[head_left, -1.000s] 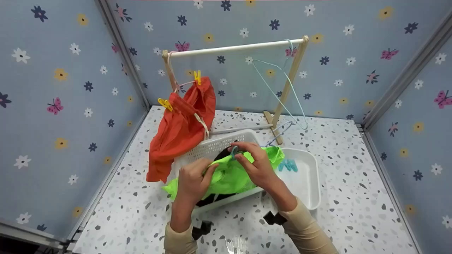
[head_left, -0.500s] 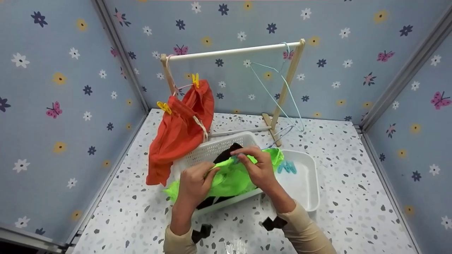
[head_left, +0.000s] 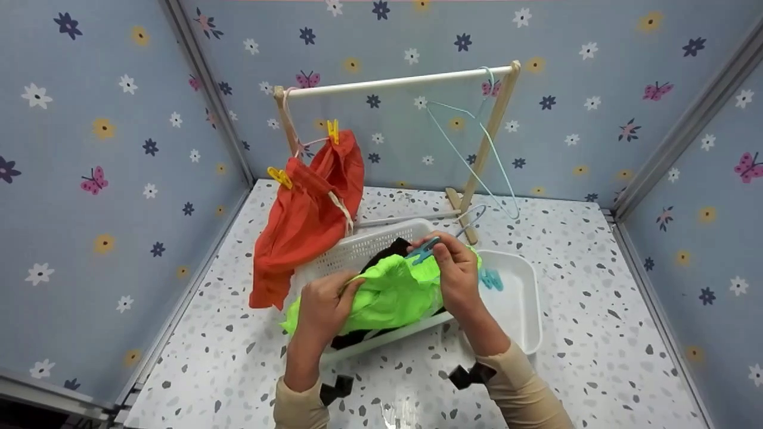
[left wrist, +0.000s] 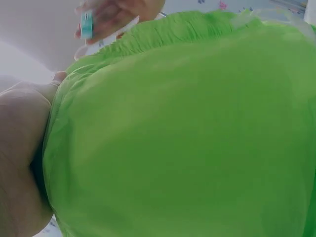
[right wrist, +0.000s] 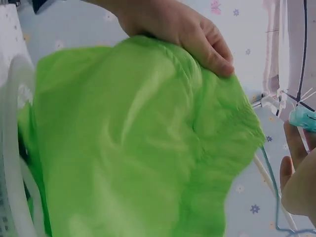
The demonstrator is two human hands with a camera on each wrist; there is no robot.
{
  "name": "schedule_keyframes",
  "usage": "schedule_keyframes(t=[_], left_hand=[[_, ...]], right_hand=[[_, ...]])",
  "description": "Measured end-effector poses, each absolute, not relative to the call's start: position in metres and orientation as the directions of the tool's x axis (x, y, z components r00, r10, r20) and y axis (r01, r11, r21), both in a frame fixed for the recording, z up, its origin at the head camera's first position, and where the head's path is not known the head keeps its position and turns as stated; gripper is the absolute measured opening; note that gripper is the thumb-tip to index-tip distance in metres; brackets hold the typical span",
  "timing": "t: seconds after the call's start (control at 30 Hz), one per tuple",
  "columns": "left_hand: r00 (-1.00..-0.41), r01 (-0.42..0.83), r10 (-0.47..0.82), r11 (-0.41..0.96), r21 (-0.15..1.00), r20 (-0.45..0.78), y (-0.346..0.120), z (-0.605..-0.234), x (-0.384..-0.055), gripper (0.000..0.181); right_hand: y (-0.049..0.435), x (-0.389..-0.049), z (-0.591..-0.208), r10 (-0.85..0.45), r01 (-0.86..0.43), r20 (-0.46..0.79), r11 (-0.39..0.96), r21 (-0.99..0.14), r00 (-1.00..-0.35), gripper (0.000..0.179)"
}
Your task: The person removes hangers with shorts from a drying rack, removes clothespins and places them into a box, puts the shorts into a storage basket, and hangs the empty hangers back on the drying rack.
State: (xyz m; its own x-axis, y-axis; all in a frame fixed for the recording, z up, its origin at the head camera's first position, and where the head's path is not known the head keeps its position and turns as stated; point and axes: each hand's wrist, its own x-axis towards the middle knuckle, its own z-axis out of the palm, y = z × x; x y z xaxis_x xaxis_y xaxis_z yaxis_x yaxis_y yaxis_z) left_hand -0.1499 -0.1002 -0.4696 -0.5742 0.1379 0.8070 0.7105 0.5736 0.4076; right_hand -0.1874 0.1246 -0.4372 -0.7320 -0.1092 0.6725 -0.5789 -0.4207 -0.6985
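Bright green elastic-edged garment (head_left: 387, 301) drapes over the white perforated basket (head_left: 381, 238), above black cloth (head_left: 387, 255). My left hand (head_left: 325, 304) pinches the gathered edge between thumb and fingers; in the right wrist view this left hand (right wrist: 182, 29) grips it from above. To the right, my right hand (head_left: 462, 274) holds a teal clothespin (head_left: 424, 250) by its fingertips, beside the garment's edge. The left wrist view shows the clothespin (left wrist: 86, 24) apart from the green fabric. A pale blue hanger's hook (head_left: 478, 213) sticks out behind the garment; its remaining part is hidden.
A white tray (head_left: 532, 298) with several teal clothespins (head_left: 492, 279) stands at the right. Behind is a rack with a white bar (head_left: 393, 82). Orange trousers (head_left: 310, 220) hang from it by yellow clothespins (head_left: 279, 177); a light teal hanger (head_left: 465, 110) hangs at its right.
The right hand has drawn the teal clothespin rightward and up, off the garment's edge. The blue hook behind has shifted slightly. The left hand keeps its pinch in about the same place.
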Motion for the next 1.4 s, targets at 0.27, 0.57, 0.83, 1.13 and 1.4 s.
schedule_keyframes(t=[0.27,0.57,0.83,1.13,1.4], left_hand=[[-0.640,0.671,0.093,0.551,0.496,0.763,-0.112,-0.478,-0.157,0.008],[-0.660,0.643,0.052,0.554,0.528,0.749,-0.119,-0.485,-0.161,0.009],[-0.671,0.631,0.036,0.553,0.544,0.741,-0.121,-0.487,-0.161,0.010],[-0.685,0.619,0.026,0.547,0.564,0.728,-0.125,-0.489,-0.162,0.013],[-0.684,0.620,0.018,0.542,0.568,0.729,-0.124,-0.489,-0.164,0.013]], right_hand=[[0.157,-0.192,-0.460,-0.100,-0.597,0.626,-0.221,-0.771,-0.773,0.047],[0.204,-0.212,-0.497,-0.028,-0.524,0.523,0.030,-0.851,-0.852,0.023],[0.253,-0.239,-0.543,-0.011,-0.294,0.297,0.190,-0.937,-0.955,0.031],[0.301,-0.269,-0.577,0.068,0.015,0.030,0.578,-0.816,-0.997,0.046],[0.313,-0.292,-0.578,0.004,0.034,-0.043,0.668,-0.743,-0.999,0.046]])
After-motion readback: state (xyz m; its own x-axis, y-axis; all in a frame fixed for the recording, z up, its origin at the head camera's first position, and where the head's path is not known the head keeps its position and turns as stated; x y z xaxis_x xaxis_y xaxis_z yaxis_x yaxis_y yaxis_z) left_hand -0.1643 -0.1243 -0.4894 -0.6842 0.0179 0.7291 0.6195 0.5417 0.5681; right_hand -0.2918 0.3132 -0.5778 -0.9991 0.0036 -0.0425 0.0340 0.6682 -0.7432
